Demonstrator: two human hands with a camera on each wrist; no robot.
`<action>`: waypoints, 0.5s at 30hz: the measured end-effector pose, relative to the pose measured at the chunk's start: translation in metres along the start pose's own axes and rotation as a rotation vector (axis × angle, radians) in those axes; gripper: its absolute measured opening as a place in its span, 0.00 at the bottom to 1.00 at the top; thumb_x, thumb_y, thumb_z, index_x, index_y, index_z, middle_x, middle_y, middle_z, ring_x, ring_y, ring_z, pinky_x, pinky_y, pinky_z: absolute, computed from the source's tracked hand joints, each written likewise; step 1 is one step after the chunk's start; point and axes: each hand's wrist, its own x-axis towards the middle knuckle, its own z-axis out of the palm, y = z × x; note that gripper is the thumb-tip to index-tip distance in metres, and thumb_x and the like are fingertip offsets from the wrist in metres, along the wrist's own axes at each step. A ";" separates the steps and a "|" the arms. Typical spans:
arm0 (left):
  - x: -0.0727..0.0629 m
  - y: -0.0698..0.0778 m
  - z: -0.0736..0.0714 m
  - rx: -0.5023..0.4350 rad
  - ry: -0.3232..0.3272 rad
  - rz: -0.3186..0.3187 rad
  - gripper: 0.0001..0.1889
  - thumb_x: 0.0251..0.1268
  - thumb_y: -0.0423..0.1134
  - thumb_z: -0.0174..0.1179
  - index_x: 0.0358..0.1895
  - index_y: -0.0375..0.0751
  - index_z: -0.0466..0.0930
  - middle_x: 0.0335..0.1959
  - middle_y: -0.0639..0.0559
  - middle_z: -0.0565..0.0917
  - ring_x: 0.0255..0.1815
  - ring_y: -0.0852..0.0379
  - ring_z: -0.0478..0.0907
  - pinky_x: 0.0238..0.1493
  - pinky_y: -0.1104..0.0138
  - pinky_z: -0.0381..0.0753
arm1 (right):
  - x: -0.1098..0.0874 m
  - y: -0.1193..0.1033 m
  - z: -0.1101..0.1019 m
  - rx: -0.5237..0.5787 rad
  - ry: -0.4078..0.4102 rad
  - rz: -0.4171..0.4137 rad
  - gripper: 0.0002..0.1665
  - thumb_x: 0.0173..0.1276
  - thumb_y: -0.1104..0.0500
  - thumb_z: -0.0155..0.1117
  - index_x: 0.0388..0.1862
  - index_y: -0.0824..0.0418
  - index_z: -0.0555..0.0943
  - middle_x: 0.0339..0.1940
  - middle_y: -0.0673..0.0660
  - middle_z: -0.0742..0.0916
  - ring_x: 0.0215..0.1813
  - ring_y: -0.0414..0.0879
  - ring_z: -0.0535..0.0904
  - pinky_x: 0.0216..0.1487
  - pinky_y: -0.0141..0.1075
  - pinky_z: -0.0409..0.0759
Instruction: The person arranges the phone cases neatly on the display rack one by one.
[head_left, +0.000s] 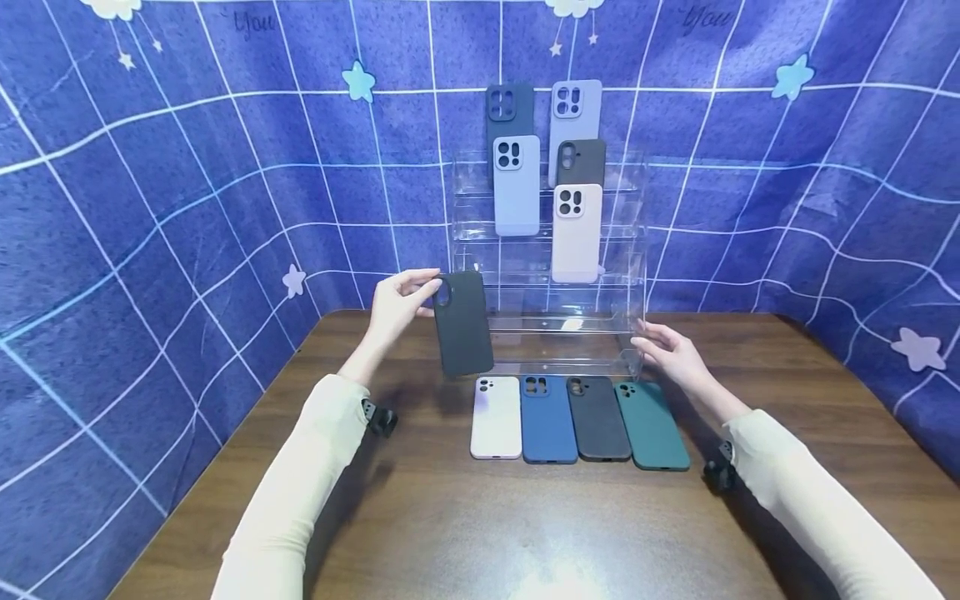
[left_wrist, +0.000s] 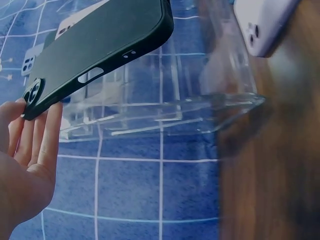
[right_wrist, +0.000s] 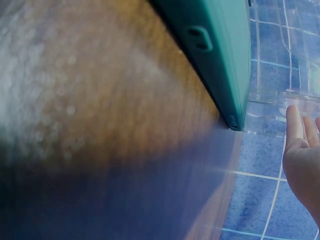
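Note:
My left hand (head_left: pixel 401 304) pinches a black phone case (head_left: pixel 463 325) by its top corner, beside the camera cutout. The case is raised upright, just in front of the lower left of a clear tiered display stand (head_left: pixel 517 322). In the left wrist view, thumb and fingers grip the case's camera end, and slots show along its edge. At the stand's lower right side, my right hand (head_left: pixel 675 358) reaches with fairly straight fingers (right_wrist: pixel 294 120) right at its clear edge. A green phone case (head_left: pixel 652 425) lies just left of that hand.
White (head_left: pixel 496 421), blue (head_left: pixel 549 425) and dark grey (head_left: pixel 598 421) phone cases lie in a row with the green one on the wooden table (head_left: pixel 420 517). Several cases, including a pale pink one (head_left: pixel 576 246), stand on the upper tiers. A blue grid-patterned cloth (head_left: pixel 225 167) hangs behind.

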 end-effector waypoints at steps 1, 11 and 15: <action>0.003 0.002 0.001 -0.004 0.004 0.001 0.17 0.59 0.31 0.63 0.50 0.26 0.78 0.45 0.41 0.84 0.32 0.66 0.82 0.32 0.58 0.85 | 0.000 0.000 0.000 -0.004 0.001 0.004 0.32 0.69 0.59 0.58 0.65 0.76 0.62 0.61 0.53 0.79 0.45 0.23 0.78 0.47 0.23 0.79; 0.029 0.020 0.016 -0.071 0.015 0.035 0.17 0.59 0.30 0.62 0.51 0.25 0.77 0.48 0.37 0.83 0.38 0.61 0.83 0.34 0.61 0.86 | 0.000 0.001 -0.002 -0.001 -0.006 0.017 0.32 0.69 0.58 0.58 0.66 0.74 0.62 0.67 0.73 0.66 0.46 0.23 0.78 0.47 0.21 0.78; 0.041 0.027 0.019 -0.090 0.023 0.053 0.17 0.59 0.29 0.62 0.51 0.24 0.77 0.47 0.38 0.83 0.35 0.64 0.83 0.35 0.59 0.85 | 0.001 0.000 0.000 0.004 -0.008 0.021 0.34 0.68 0.56 0.59 0.66 0.74 0.63 0.68 0.72 0.66 0.45 0.22 0.77 0.47 0.21 0.78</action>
